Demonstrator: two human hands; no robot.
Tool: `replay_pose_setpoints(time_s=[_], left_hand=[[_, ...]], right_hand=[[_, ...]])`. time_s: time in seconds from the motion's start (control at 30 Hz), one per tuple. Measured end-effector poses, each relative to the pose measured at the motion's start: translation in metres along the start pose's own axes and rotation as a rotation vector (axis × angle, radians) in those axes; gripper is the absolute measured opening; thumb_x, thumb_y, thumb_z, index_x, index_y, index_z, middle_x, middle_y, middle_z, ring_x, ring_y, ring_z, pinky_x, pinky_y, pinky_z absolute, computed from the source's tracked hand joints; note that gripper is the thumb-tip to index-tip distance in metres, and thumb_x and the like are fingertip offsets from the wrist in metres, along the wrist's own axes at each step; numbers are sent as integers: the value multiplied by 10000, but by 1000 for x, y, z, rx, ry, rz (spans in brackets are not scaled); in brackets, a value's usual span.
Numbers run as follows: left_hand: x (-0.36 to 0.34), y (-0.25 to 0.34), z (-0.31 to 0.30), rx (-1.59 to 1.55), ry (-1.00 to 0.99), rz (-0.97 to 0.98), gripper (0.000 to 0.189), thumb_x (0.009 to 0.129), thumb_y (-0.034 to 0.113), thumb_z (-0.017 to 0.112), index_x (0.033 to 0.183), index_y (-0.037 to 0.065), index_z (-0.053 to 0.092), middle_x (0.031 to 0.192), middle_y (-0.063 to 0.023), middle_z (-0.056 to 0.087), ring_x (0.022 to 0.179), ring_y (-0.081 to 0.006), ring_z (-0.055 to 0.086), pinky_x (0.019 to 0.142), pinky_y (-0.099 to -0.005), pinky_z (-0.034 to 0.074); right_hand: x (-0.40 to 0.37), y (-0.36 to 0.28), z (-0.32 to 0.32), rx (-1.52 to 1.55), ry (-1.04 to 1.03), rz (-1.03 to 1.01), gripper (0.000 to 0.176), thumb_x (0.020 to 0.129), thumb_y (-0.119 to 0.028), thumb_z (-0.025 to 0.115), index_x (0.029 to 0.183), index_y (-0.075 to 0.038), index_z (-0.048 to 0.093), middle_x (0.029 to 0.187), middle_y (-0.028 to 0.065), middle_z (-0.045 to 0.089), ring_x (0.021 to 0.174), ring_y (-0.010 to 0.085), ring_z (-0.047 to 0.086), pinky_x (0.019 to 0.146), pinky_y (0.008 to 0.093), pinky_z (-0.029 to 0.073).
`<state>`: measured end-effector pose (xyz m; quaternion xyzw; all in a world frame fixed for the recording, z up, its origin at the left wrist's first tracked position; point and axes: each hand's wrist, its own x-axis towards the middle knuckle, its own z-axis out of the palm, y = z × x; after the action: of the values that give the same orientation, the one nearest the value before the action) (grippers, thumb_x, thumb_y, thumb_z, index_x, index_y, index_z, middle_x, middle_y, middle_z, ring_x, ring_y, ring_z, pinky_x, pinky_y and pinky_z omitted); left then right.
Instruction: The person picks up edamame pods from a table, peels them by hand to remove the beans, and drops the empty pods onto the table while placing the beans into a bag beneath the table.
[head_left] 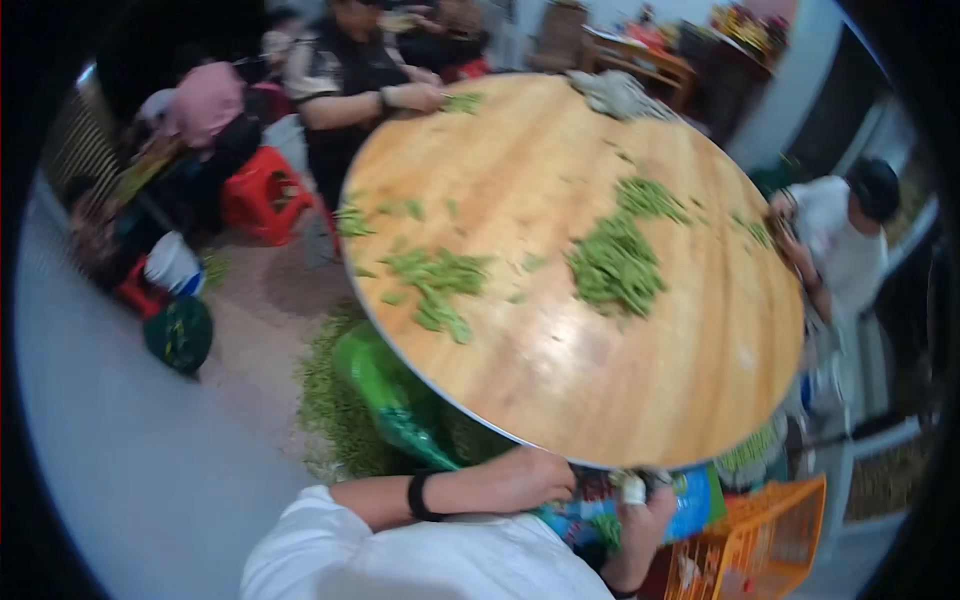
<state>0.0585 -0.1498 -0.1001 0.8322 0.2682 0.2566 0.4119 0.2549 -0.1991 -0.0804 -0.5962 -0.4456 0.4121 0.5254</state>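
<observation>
My left hand [527, 478], with a black band at the wrist, is closed at the near edge of the round wooden table [700, 370]. What its curled fingers hold, if anything, is hidden. Just to its right is my right hand [645, 520], also closed, with a white wrapping on one finger. A small greenish bit shows at its fingertips, too blurred to name. Beyond both hands, green pods lie on the tabletop in a thick pile [615, 265] and a looser heap [437, 285].
An orange crate [770, 535] stands below right, beside a blue bag [695, 500]. Under the table's left edge are a green plastic bag [385, 385] and a green heap [340, 425]. One person [345, 80] works at the far left, another [840, 230] at right. A grey cloth [620, 95] lies far back.
</observation>
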Motion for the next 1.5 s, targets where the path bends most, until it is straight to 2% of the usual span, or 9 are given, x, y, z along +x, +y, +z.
replay_pose_setpoints(time_s=[0.2, 0.43, 0.5, 0.77, 1.07, 1.17, 1.33, 1.4, 1.5], left_hand=[[8, 28, -22, -283, 56, -244, 241, 803, 107, 640, 1013, -1, 593, 813, -118, 644, 749, -199, 649, 654, -301, 499], [-3, 5, -130, 659, 237, -204, 204, 673, -34, 540, 869, 17, 566, 807, -173, 513, 754, -359, 558, 644, -424, 460], [13, -3, -158, 914, 245, -207, 185, 697, 2, 610, 880, 27, 599, 792, -140, 560, 733, -341, 577, 663, -407, 469], [152, -82, -151, 598, 279, -298, 200, 738, 157, 663, 766, -37, 625, 696, -210, 600, 676, -354, 597, 619, -407, 462], [147, -77, -142, 451, 215, -417, 202, 737, 141, 676, 743, -46, 601, 652, -157, 601, 591, -231, 597, 540, -349, 451], [136, -57, -140, -74, 173, -622, 117, 782, 110, 676, 786, 19, 603, 658, -6, 574, 592, -79, 532, 498, -222, 403], [110, -36, -113, -621, 125, -620, 136, 792, 81, 669, 885, 54, 574, 759, 4, 589, 618, -79, 542, 559, -201, 424], [101, -24, -92, -967, 275, -508, 127, 801, 64, 653, 898, 60, 572, 811, -8, 597, 641, -78, 547, 588, -191, 431], [89, -19, -75, -1078, 252, -554, 131, 809, 18, 629, 918, 58, 569, 842, -20, 598, 661, -86, 548, 583, -193, 434]], right_hand=[[-4, -15, 16, -175, -303, -120, 139, 799, -67, 602, 896, 30, 619, 782, 117, 643, 692, 159, 601, 653, 270, 473], [-1, -10, 4, 54, -333, 82, 216, 891, -86, 475, 1065, 18, 548, 748, 87, 614, 610, 136, 576, 584, 261, 481], [0, -19, -1, 65, -339, 32, 225, 895, -85, 461, 1077, 24, 537, 766, 90, 620, 618, 142, 586, 587, 265, 487], [11, -49, -1, -136, -465, -179, 268, 886, -62, 442, 1129, 32, 505, 878, 120, 671, 669, 184, 662, 599, 279, 517], [22, -51, -3, -153, -415, -133, 234, 883, -78, 457, 1082, 25, 523, 736, 84, 639, 525, 167, 605, 533, 276, 491], [37, -41, 7, -146, -310, -131, 212, 860, -70, 483, 1035, 21, 559, 727, 88, 613, 589, 173, 601, 571, 272, 475], [62, -20, 32, -30, -186, -179, 205, 848, -73, 501, 1006, 22, 589, 735, 106, 597, 658, 177, 585, 615, 280, 462], [66, -19, 37, 10, -243, -98, 227, 840, -74, 507, 1029, 25, 585, 733, 103, 594, 635, 167, 565, 612, 285, 459], [68, -16, 40, -57, -230, -175, 223, 831, -73, 515, 1018, 31, 578, 703, 144, 569, 601, 225, 557, 581, 311, 448]])
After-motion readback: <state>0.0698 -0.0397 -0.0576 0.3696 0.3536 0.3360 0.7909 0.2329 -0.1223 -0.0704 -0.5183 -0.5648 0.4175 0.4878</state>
